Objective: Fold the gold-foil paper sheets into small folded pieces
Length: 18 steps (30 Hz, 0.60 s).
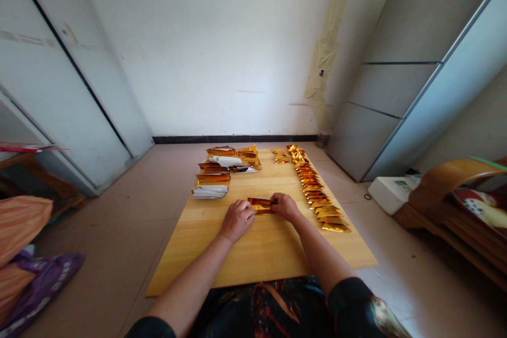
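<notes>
We see a folded strip of shiny gold foil paper (259,205) near the middle of a pale wooden counter (263,259), lying crosswise in front of us. Our right hand (284,207) is closed on its right end, apparently pinching it, with the fingers hiding that end. Our left hand (236,220) is curved, knuckles up, fingers touching the strip's left end; we cannot tell whether it grips. Beyond the right hand, a long diagonal row of folded gold foil pieces (317,195) runs up the counter. Ahead on the left lie stacks of folded gold and white papers (214,182). On the floor at right sits a white box with a small panel (392,194), its markings too small to read.
</notes>
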Available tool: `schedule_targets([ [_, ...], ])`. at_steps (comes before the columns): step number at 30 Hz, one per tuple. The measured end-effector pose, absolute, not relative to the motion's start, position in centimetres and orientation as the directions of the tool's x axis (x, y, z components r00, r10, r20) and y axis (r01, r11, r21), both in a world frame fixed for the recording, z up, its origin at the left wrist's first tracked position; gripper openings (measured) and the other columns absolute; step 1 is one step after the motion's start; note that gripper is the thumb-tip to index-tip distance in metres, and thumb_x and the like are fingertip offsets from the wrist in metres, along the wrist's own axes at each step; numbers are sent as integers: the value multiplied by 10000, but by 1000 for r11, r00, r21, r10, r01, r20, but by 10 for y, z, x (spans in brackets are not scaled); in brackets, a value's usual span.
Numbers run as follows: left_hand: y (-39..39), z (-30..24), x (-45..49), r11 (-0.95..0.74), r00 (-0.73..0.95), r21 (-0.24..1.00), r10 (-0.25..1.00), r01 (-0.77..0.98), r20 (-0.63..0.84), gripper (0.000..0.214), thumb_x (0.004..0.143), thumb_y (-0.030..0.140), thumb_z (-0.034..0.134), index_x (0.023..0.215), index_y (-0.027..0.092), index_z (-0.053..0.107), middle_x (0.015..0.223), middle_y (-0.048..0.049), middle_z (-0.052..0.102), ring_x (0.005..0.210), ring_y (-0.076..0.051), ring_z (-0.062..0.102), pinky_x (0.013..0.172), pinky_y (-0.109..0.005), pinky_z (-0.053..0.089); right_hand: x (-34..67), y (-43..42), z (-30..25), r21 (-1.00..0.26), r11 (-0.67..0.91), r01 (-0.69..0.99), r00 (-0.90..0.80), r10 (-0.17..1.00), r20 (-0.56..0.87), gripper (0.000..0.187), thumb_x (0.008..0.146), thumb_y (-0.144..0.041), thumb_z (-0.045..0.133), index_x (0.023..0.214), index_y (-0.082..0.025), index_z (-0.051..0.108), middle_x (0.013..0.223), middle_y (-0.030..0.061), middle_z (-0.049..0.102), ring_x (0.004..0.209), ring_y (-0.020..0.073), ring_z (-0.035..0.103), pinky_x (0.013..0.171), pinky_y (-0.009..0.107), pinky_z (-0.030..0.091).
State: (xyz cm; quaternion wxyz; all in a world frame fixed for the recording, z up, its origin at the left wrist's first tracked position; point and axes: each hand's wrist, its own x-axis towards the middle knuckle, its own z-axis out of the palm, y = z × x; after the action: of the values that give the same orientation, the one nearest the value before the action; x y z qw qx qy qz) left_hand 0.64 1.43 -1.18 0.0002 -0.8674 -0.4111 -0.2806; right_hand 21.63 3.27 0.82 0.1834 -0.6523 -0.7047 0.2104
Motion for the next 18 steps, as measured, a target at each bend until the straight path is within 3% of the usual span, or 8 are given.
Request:
schedule_targets([
  [10, 22, -20, 5, -629, 445, 299, 744, 718, 498, 100, 787, 172, 607, 735, 204, 686, 839, -36, 623, 843, -168, 537, 765, -303, 422, 211, 27, 22, -440, 9, 898, -49, 996, -78, 170, 673, -217, 638, 836, -222, 684, 842, 1, 693, 738, 138, 586, 582, 196, 349],
  [18, 22, -15, 5, -483, 291, 391, 841, 783, 456, 55, 717, 155, 637, 742, 187, 601, 809, -26, 596, 836, -184, 542, 762, -309, 438, 211, 23, 26, -442, 69, 895, -114, 990, -77, 153, 684, -234, 651, 832, -237, 692, 860, -2, 678, 769, 140, 586, 611, 202, 365],
])
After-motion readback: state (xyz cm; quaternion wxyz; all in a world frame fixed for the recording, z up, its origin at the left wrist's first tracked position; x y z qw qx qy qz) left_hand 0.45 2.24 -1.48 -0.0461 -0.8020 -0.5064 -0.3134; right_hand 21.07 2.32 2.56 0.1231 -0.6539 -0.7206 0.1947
